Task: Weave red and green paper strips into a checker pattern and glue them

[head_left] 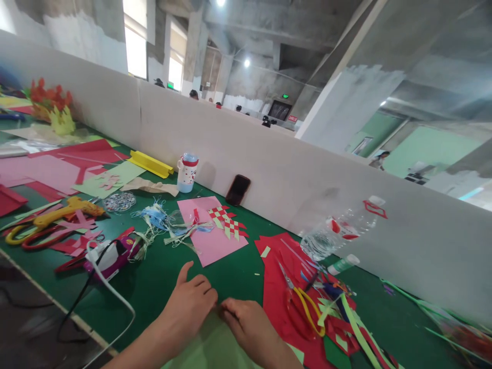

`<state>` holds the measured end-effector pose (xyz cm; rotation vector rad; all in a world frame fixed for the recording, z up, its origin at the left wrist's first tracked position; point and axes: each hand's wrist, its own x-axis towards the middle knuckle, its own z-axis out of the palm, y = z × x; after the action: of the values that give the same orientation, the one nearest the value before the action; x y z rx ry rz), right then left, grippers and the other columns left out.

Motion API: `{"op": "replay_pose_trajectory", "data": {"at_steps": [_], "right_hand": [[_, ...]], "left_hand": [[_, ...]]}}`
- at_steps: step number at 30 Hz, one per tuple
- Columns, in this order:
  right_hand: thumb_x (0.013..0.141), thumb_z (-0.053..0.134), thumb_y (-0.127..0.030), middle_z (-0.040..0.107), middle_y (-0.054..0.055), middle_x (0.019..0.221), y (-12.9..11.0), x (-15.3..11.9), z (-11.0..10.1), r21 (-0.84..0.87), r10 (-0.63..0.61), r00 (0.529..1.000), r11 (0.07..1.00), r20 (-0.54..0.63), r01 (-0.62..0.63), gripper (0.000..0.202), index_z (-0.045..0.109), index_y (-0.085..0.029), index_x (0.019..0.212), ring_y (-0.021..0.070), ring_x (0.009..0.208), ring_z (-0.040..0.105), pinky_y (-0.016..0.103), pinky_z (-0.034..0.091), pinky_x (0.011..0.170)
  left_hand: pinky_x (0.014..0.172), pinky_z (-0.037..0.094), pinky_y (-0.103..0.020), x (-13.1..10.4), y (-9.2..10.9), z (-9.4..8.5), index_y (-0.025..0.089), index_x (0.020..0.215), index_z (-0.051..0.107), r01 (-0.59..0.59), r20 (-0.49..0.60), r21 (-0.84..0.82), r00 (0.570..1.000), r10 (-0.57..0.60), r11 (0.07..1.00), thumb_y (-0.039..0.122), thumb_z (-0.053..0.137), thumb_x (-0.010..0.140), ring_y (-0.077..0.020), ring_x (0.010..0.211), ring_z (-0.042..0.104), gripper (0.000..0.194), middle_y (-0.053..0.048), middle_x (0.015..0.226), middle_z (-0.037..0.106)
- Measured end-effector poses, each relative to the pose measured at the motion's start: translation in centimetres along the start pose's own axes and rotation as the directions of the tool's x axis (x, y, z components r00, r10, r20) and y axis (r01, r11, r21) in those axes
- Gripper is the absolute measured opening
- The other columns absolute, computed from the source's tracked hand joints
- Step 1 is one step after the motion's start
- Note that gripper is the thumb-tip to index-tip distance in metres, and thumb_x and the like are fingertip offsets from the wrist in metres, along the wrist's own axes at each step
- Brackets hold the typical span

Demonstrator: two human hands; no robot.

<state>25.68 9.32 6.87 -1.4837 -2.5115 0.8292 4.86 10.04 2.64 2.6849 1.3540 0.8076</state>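
Note:
A sheet of light green paper (211, 344) lies at the bottom centre, under and between my hands. My left hand (192, 302) is at its far edge, thumb raised and fingers curled down at the paper. Close beside it, my right hand (246, 320) pinches the same edge with fingers pressed together. Beyond them, woven red and green paper fish (233, 225) rest on a pink sheet (219, 248). To the right, yellow-handled scissors (303, 300) lie on red paper (274, 287).
On the green table (161, 274) stand a cup (187, 174), a phone (238, 189) and a water bottle (338, 230) along the white partition (269, 169). A glue gun (69, 210) and a purple power strip (117, 253) with cables are at left.

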Motion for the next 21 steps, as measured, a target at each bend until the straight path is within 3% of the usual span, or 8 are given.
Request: {"op": "replay_pose_trajectory", "data": {"at_steps": [9, 16, 21], "right_hand": [[0.100, 0.043, -0.040, 0.079, 0.005, 0.091, 3.8, -4.1, -0.9, 0.063, 0.145, 0.989, 0.987, -0.004, -0.145, 0.036, 0.075, -0.024, 0.096, 0.0220, 0.085, 0.074, 0.026, 0.046, 0.074], [0.099, 0.044, -0.049, 0.078, 0.005, 0.085, 7.1, -8.8, -1.4, 0.146, 0.236, 0.971, 0.963, -0.047, -0.227, 0.039, 0.073, -0.025, 0.089, 0.0224, 0.079, 0.072, 0.026, 0.049, 0.073], [0.099, 0.046, -0.055, 0.079, 0.005, 0.086, 8.2, -10.8, -0.8, 0.223, 0.275, 0.956, 0.943, -0.102, -0.247, 0.041, 0.074, -0.027, 0.089, 0.0241, 0.080, 0.073, 0.027, 0.052, 0.074]], "left_hand": [[0.124, 0.006, -0.053, 0.0, -1.4, -0.1, 0.027, 0.076, 0.062, 0.055, -0.017, -0.049, 0.998, -0.056, 0.997, 0.018, 0.065, 0.091, -0.0156, 0.087, 0.063, 0.018, 0.008, 0.074, 0.068], [0.120, 0.018, -0.054, 0.5, -2.0, -2.1, 0.026, 0.079, 0.064, 0.088, 0.011, -0.049, 0.996, -0.088, 0.995, 0.017, 0.061, 0.093, -0.0174, 0.094, 0.065, 0.017, 0.006, 0.080, 0.072], [0.118, 0.021, -0.057, 0.5, -1.9, -2.4, 0.026, 0.077, 0.065, 0.085, 0.045, -0.034, 0.995, -0.084, 0.996, 0.012, 0.052, 0.093, -0.0193, 0.096, 0.065, 0.025, 0.004, 0.077, 0.071]]}}
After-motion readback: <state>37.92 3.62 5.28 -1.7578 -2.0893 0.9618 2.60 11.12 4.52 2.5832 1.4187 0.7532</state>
